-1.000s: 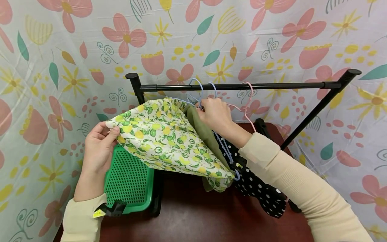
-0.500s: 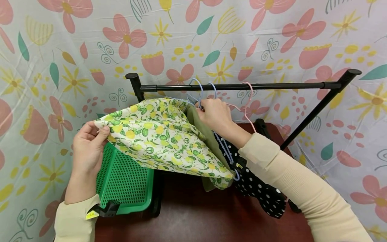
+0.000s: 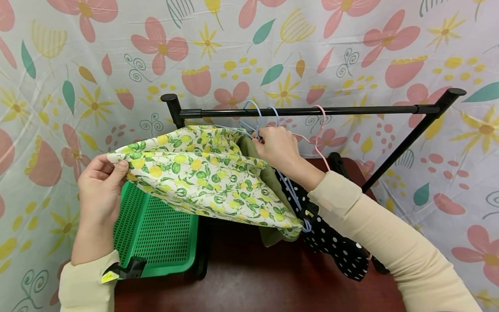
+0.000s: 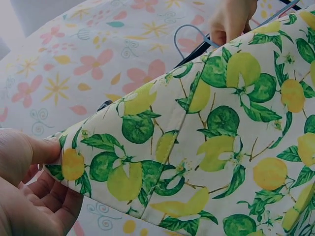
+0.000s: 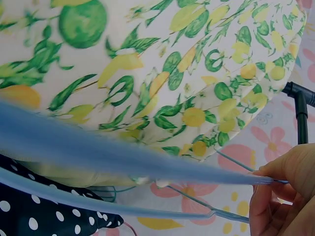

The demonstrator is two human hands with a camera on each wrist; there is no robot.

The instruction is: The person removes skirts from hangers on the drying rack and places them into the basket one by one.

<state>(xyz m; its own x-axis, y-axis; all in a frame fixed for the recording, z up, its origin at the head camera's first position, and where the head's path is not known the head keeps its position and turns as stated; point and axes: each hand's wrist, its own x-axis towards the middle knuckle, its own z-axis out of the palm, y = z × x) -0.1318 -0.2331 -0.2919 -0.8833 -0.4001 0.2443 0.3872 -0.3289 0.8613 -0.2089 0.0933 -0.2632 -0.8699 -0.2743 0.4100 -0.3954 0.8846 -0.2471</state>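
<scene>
Thumb and fingers of the left hand (image 3: pixel 100 188) pinch the lemon-print cloth (image 3: pixel 202 177), its lower edge above the green basket (image 3: pixel 193 242); the right hand (image 3: pixel 278 146) pinches a blue hanger (image 5: pixel 147 164) below the clothes rail (image 3: pixel 362 111). The yellow cuff label (image 3: pixel 110 276) is illegible. Polka-dot fabric (image 3: pixel 331 240) hangs under the right sleeve (image 3: pixel 362 212), brown tabletop (image 3: pixel 253 277) in front.

Your left hand (image 3: pixel 99 190) pinches lemon-print fabric (image 3: pixel 195 177), a green basket (image 3: pixel 167 236) below its fingers. Your right hand (image 3: pixel 278 145) grips a blue hanger (image 3: pixel 260 116).

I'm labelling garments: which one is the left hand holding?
The lemon-print garment, pinched at its edge by the left hand; the plain olive garment and black polka-dot garment are clear of that hand.
</scene>
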